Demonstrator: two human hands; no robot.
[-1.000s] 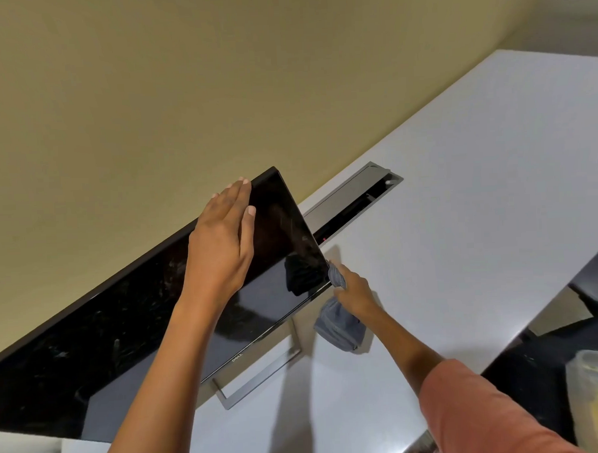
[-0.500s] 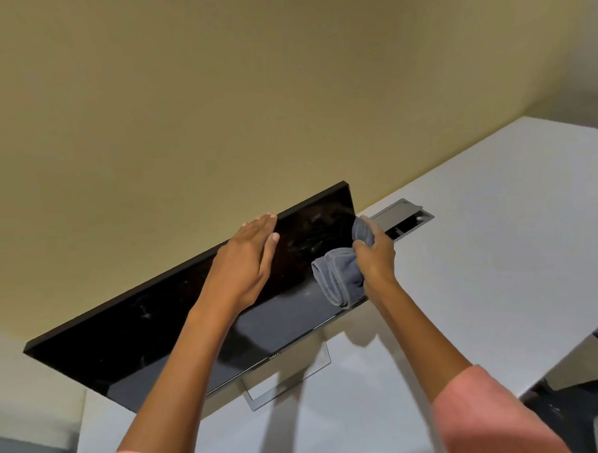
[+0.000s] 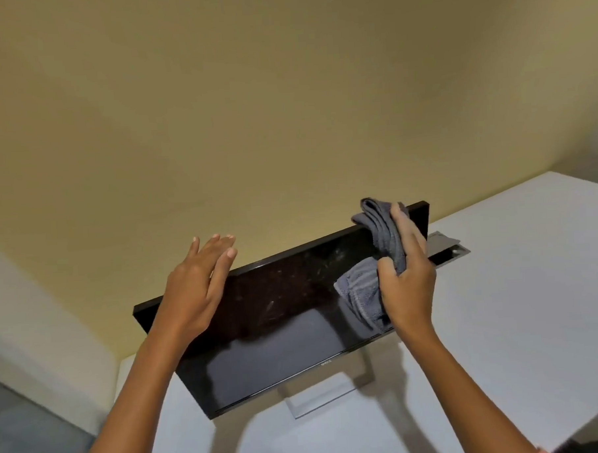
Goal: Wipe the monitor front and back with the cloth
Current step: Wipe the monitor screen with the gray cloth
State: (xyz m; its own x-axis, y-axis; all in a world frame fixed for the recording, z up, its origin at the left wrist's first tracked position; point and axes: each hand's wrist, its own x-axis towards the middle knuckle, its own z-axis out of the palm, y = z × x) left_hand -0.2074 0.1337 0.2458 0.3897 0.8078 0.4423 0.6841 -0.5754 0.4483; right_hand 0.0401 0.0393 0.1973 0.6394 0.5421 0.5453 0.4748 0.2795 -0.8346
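The monitor stands on a white table against a yellowish wall, its dark screen facing the camera and its silver stand showing below the bottom edge. The glass carries pale smears near the middle and reflects the arms.

The right hand is closed around a grey cloth, fingers curled over the bunched fabric and pressing it against the screen near the upper right corner. Part of the cloth rises above the fingertips and pokes past the monitor's top edge; another fold hangs below the thumb, lying against the glass. The screen's right edge sits just beyond the knuckles of this hand.

The left hand is open and holds nothing, its fingers straight and loosely together, reaching up to the top edge of the monitor on its left half. The fingertips rise above that edge; whether the palm actually rests on the glass cannot be told. The screen's left corner lies just outside this hand's wrist.

Behind the right-hand fingers, a metal cable hatch is set into the table with its flap raised.
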